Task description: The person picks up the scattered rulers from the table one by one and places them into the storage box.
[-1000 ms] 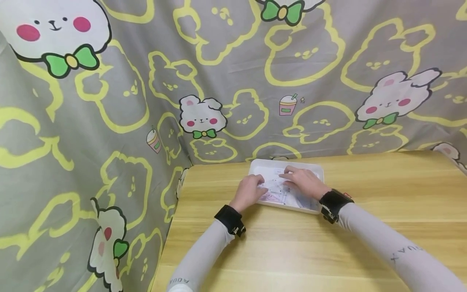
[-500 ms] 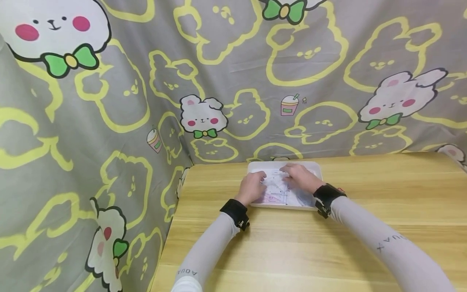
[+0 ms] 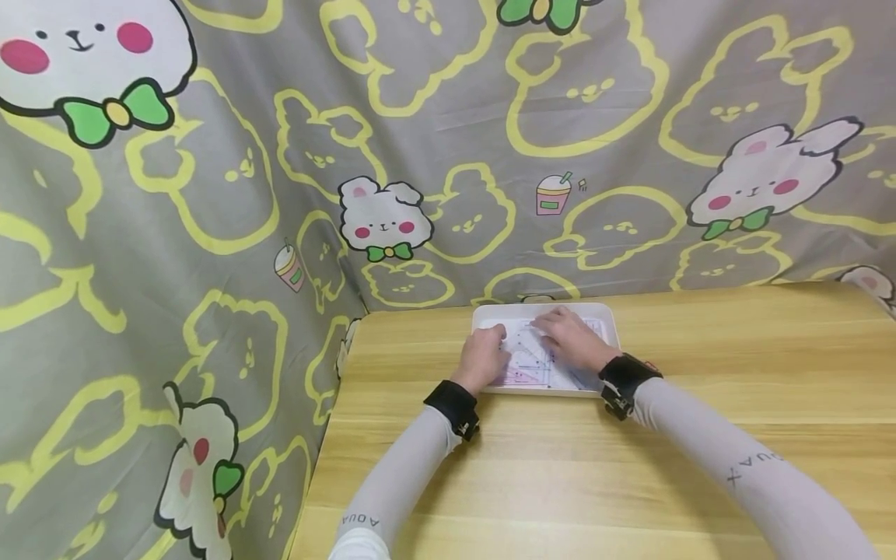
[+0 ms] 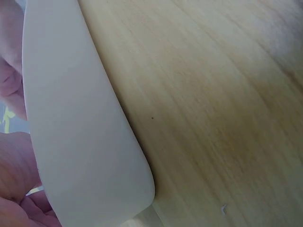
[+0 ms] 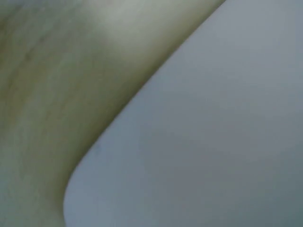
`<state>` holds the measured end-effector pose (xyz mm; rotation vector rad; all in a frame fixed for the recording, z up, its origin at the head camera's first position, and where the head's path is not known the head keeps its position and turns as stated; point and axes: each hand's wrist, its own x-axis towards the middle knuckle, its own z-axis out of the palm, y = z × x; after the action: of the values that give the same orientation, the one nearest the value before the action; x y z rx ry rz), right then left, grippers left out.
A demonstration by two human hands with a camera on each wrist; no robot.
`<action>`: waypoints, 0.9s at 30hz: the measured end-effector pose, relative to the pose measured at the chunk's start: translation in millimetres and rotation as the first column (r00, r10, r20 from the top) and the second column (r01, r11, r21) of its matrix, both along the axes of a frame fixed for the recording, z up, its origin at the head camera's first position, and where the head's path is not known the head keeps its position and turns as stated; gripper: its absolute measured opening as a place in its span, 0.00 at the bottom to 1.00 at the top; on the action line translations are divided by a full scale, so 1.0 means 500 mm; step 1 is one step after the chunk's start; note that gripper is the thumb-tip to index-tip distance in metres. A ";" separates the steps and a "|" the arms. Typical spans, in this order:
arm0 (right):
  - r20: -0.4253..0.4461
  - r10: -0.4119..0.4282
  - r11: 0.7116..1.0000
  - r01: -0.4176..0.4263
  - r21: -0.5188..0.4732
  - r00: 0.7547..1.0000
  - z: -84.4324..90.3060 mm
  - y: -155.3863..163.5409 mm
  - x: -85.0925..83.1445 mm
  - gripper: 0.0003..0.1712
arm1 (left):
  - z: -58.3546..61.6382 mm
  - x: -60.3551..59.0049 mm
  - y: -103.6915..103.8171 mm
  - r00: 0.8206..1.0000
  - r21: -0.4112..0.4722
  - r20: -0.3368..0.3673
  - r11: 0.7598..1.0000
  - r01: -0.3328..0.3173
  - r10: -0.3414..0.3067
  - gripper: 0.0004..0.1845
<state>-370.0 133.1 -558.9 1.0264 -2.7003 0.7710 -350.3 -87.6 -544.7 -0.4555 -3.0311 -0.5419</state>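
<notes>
A shallow white tray (image 3: 610,327) stands on the table with a flat white printed sheet (image 3: 528,359) inside it. Blue lines and a pink triangular patch show on the sheet. My left hand (image 3: 483,359) reaches over the tray's left side, fingers bent and thumb apart from them. From the right, my right hand (image 3: 572,340) comes in over the sheet, its fingertips close to the middle. In the left wrist view, fingers (image 4: 16,163) show behind the tray's pale outer wall (image 4: 85,123). Only the tray's wall (image 5: 199,142) and the table appear in the right wrist view.
The light wooden table (image 3: 532,467) extends in front of the tray and to its right. Behind and on the left hangs a grey curtain (image 3: 455,117) with yellow outlines and rabbit faces. Black straps (image 3: 453,404) circle both wrists.
The tray has turned slightly, its right side going away from me, so its front edge now lies nearly level. Both hands stay over it; the print on the sheet shows more clearly.
</notes>
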 end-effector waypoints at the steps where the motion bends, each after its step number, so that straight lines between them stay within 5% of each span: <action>1: -0.016 0.005 1.000 -0.005 0.016 1.000 -0.001 -0.002 0.002 0.20 | 0.000 0.000 -0.001 1.000 0.004 -0.001 1.000 -0.002 0.002 0.13; 12: -0.062 0.079 0.992 -0.072 0.102 0.995 -0.014 -0.008 0.019 0.18 | -0.005 0.007 -0.010 0.999 0.028 -0.044 1.000 0.015 -0.014 0.05; 21: -0.056 0.102 0.992 -0.097 0.076 0.993 -0.009 -0.011 0.036 0.19 | 0.009 0.012 -0.008 0.997 -0.005 -0.069 1.000 0.030 -0.030 0.09; 27: -0.065 0.022 1.000 -0.023 -0.016 0.998 0.007 -0.004 0.063 0.22 | 0.029 0.033 -0.037 0.999 0.050 -0.035 0.999 -0.012 0.014 0.09</action>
<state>-338.3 131.1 -555.5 1.0615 -2.6284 0.7493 -333.6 -105.9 -530.3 -0.4376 -2.9775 -0.5998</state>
